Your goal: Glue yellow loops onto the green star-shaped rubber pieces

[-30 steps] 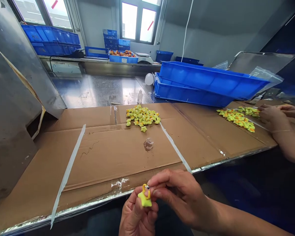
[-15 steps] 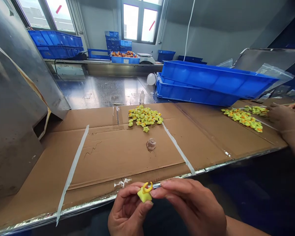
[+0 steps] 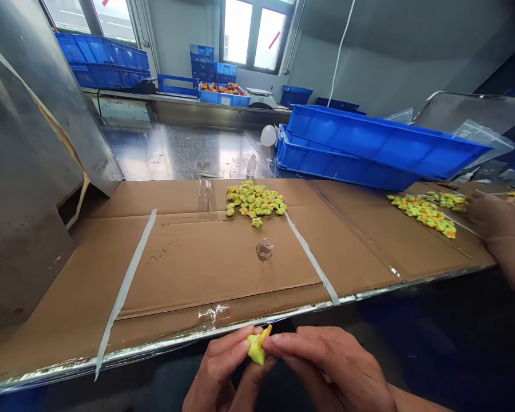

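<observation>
1. Small yellow-green toy (image 3: 256, 347) with orange ring, pinched between both hands below desk (image 3: 163, 349) edge, close to body for fine work.
2. Left hand (image 3: 217, 375) gripping toy from left; right hand (image 3: 326, 366) fingertips closed on ring side.
3. Pile of same toys (image 3: 254, 200) mid-desk, within reach; clear cap (image 3: 265, 249) nearer.
4. Co-worker's hand (image 3: 491, 214) at second pile (image 3: 427, 207), far right.

There was only one view, from a camera worn on the person's head; it looked forward and down across the bench (image 3: 68, 320) toward the windows (image 3: 251, 31) at the far wall; the hands (image 3: 283, 372) were very near, at the bottom edge.
</observation>
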A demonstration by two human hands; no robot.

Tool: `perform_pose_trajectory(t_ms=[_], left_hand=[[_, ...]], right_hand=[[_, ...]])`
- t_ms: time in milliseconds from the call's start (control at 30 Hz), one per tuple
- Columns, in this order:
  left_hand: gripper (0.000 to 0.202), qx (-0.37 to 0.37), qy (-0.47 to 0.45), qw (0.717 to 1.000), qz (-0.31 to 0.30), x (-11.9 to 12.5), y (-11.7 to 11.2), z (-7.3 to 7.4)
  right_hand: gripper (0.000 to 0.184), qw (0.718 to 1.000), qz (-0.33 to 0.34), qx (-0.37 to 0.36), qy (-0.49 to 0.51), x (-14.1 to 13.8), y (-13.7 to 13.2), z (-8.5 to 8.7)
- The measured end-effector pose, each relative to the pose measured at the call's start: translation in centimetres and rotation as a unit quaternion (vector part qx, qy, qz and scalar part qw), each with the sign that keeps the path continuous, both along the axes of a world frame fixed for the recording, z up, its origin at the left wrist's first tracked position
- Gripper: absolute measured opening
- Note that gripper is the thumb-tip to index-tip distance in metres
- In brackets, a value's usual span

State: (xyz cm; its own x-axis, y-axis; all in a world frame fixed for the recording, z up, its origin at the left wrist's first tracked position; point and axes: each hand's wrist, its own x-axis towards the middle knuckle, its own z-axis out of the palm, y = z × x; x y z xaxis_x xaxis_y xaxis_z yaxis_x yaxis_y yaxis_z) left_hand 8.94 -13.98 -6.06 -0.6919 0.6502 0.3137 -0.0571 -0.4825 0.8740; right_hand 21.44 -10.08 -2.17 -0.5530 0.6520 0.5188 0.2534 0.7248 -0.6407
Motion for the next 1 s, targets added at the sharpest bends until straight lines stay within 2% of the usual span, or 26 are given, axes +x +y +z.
perform_pose_trajectory(t_ms=[100, 233, 300, 500, 633, 767, 833, 900, 933, 1000], left_hand=[[0.031, 0.004, -0.005, 0.998, 0.056, 0.7, 0.1, 0.4], [0.021, 0.035, -0.005, 0.992, 0.125, 1.2, 0.5, 0.8], [0.02, 0.036, -0.001, 0.992, 0.118, 1.0, 0.6, 0.6], [0.026, 0.024, -0.021, 0.999, 0.028, 0.0, 0.5, -0.6], [0.026, 0.022, -0.014, 0.999, 0.037, 0.2, 0.3, -0.7], [0.023, 0.005, -0.037, 0.997, 0.061, 0.5, 0.2, 0.1], [0.022, -0.013, -0.091, 0.995, 0.04, 0.4, 0.3, 0.7], [0.024, -0.045, -0.185, 0.981, -0.022, 0.0, 0.5, 1.0], [0.025, -0.067, -0.242, 0.966, -0.065, -0.3, 0.6, 1.1], [0.028, -0.119, -0.354, 0.915, -0.152, -0.8, 0.8, 1.1]], right_hand=[[0.039, 0.999, 0.03, -0.011, 0.008, 0.1, 0.2, -0.1], [0.038, 1.0, 0.02, -0.003, 0.016, 0.3, 0.3, 0.1], [0.038, 1.0, 0.022, 0.012, 0.01, 0.3, 0.4, 0.3], [0.044, 0.997, 0.007, 0.064, -0.031, -0.1, 0.1, 0.4], [0.039, 0.998, -0.011, 0.049, -0.028, -0.3, -0.3, 0.2], [0.034, 0.999, -0.002, 0.037, -0.018, -0.5, -0.3, 0.4], [0.037, 0.999, 0.0, 0.043, -0.005, -0.7, -0.1, 0.7], [0.04, 0.998, 0.011, 0.059, 0.009, -0.8, 0.1, 1.1], [0.042, 0.998, 0.018, 0.062, 0.018, -0.8, 0.2, 1.2], [0.041, 0.998, 0.002, 0.042, 0.056, -0.9, 0.5, 1.2]])
